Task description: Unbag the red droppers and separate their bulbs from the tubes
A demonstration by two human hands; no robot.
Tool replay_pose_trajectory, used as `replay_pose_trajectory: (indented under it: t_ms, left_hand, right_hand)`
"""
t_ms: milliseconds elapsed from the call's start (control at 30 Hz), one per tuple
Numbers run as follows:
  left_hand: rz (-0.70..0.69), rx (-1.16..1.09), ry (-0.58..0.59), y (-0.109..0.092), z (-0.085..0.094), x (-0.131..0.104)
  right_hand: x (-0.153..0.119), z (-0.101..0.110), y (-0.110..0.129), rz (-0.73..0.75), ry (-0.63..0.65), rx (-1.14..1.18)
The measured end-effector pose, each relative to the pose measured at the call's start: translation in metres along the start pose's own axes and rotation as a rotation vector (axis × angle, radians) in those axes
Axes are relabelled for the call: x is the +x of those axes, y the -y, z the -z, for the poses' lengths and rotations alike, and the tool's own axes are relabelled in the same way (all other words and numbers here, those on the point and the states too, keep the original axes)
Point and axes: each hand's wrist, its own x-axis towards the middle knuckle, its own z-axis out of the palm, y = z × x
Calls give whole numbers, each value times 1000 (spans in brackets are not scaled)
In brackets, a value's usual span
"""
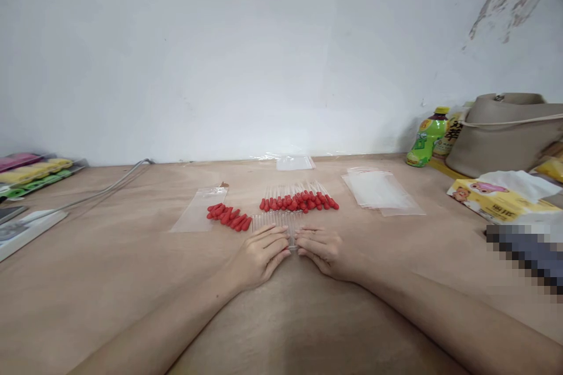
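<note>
Both my hands meet at the middle of the table over a row of clear glass dropper tubes (268, 220). My left hand (266, 253) is closed at the near end of the row, fingers together and tips against the tubes. Facing it, my right hand (322, 249) is closed with its fingertips at the tubes' right side. Palms and fingers hide part of the row. Just beyond lie several droppers (299, 200) with red bulbs towards me and clear stems pointing away. Loose red rubber bulbs (229, 216) lie to the left, partly on a clear plastic bag (191, 214).
More clear bags (373, 188) lie right of the droppers, another bag (294, 163) by the wall. At right stand a green bottle (426, 139), a grey-beige bag (501, 135) and a yellow tissue pack (492, 199). At left are a cable (118, 183), a white box (37, 229) and coloured packets (35, 173).
</note>
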Motion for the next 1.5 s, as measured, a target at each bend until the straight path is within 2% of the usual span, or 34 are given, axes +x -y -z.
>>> replay_pose_trajectory:
  t_ms: [200, 500, 800, 900, 967, 1033, 1100, 1200, 1333, 1500]
  left_hand:
    - [2, -17, 57, -2, 4, -1]
    - [-2, -36, 82, -1, 5, -3]
    - [-107, 43, 33, -9, 10, -7]
    - [-99, 86, -9, -5, 15, -11]
    - [-7, 134, -79, 6, 21, -16]
    - [203, 210, -190, 22, 30, -20]
    - [443, 279, -288, 41, 41, -23]
    - [655, 298, -312, 64, 53, -24]
    - [796, 204, -226, 76, 55, -26]
    - [836, 128, -191, 78, 46, -25]
  right_hand:
    - [-1, 3, 3, 46, 9, -52]
    - [-4, 9, 2, 126, -27, -122]
    - [-11, 8, 1, 161, -59, -62]
    - [-14, 11, -5, 155, -81, -27]
    - [-16, 14, -12, 76, -145, -23]
    - [-18, 17, -18, -58, -198, -57]
    - [-19, 18, -22, -197, -196, -119]
    - [-19, 17, -23, -356, -130, -200]
    - [-19, 16, -23, -465, -93, -234]
    - [-19, 16, -24, -514, -66, -278]
